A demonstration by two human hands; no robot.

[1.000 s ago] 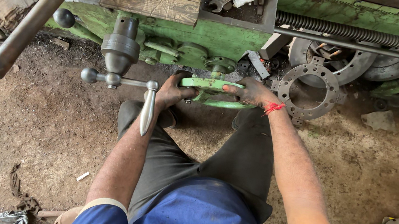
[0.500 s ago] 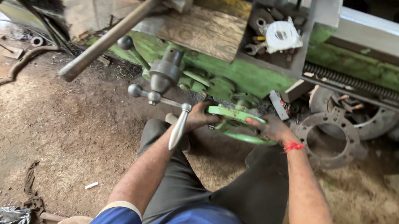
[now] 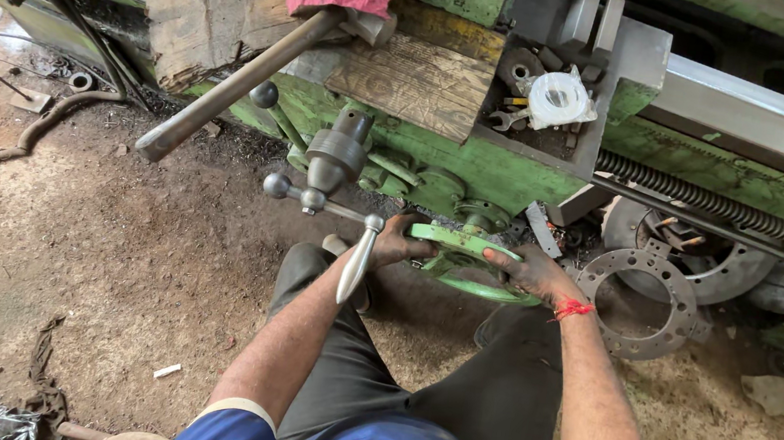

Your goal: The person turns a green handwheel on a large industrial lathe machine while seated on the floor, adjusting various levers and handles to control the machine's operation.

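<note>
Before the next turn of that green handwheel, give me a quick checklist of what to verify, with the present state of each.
1. Left hand on the green handwheel: ok, it grips the left rim.
2. Right hand on the wheel: ok, fingers lie on the right rim.
3. Silver crank handle apart from the left forearm: not ok, it hangs right beside it.
4. Red wrist thread free of the wheel: ok, apart from the rim.
5. Long steel bar secured: cannot tell.
</note>
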